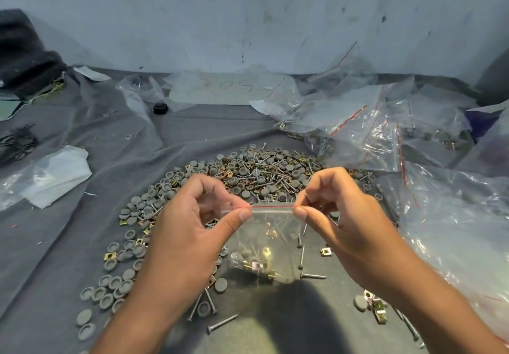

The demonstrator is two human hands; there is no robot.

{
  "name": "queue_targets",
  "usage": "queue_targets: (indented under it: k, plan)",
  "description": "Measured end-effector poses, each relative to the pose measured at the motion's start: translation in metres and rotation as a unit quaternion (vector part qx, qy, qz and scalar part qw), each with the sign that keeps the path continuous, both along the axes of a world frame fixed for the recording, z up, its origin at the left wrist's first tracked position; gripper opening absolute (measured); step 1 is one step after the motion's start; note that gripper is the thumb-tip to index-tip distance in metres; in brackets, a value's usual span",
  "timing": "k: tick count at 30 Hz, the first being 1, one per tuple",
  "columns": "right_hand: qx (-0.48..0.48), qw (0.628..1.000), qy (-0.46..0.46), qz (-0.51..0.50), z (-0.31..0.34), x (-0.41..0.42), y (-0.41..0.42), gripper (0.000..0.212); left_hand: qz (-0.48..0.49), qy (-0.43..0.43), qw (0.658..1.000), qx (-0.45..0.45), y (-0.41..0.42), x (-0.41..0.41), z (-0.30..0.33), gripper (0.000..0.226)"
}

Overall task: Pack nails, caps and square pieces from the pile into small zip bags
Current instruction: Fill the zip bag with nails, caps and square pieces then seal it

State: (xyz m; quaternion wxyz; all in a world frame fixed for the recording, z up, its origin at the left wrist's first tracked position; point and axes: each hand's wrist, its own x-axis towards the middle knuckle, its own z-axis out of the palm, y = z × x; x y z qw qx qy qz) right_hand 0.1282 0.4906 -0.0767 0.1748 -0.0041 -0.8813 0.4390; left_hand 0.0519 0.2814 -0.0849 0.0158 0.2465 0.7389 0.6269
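1. I sit at a wrinkled grey cloth (82, 216) spread up to a scuffed pale wall (248, 17). A dark bundle (24, 59) lies at the far left, and a folded clear plastic sheet (49, 180) lies nearer me on that side.
2. My left hand (190, 232) pinches the left end of the small zip bag (267, 243) between thumb and forefinger, the other fingers curled.
3. The bag hangs between my hands over the near edge of the pile (248, 177). Its red-lined top strip is stretched taut. Through the clear film I see thin nails, grey caps and a few brassy square pieces gathered at the bottom.
4. The pile spreads across the cloth's middle: round grey caps (110, 293), some showing hollow insides, slim metal nails (221, 325) with flat heads, and gold-coloured square pieces (325, 251).
5. My right hand (355, 229) pinches the bag's right end the same way.
6. At the right, crinkled clear zip bags (371, 133) with red strips are heaped together. Several hold the same parts.
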Motion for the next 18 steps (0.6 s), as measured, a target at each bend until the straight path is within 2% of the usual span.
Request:
queue_targets:
  k: [5, 11, 14, 18]
  plan:
    - [0.053, 0.998, 0.014, 0.041, -0.005, -0.001, -0.004, 0.016, -0.001, 0.025, 1.0, -0.007, 0.004, 0.004, -0.003, 0.02]
    - [0.108, 0.994, 0.02, 0.005, -0.009, -0.004, -0.007, 0.016, -0.009, 0.028, 1.0, 0.003, 0.007, 0.006, -0.002, 0.03]
    - [0.123, 0.992, 0.029, -0.013, -0.013, -0.003, -0.013, 0.012, -0.001, 0.046, 0.999, -0.014, 0.011, 0.011, -0.001, 0.043]
    - [0.101, 0.994, 0.036, 0.017, -0.011, -0.001, -0.017, 0.013, 0.018, 0.068, 0.997, -0.032, 0.015, 0.015, 0.0, 0.039]
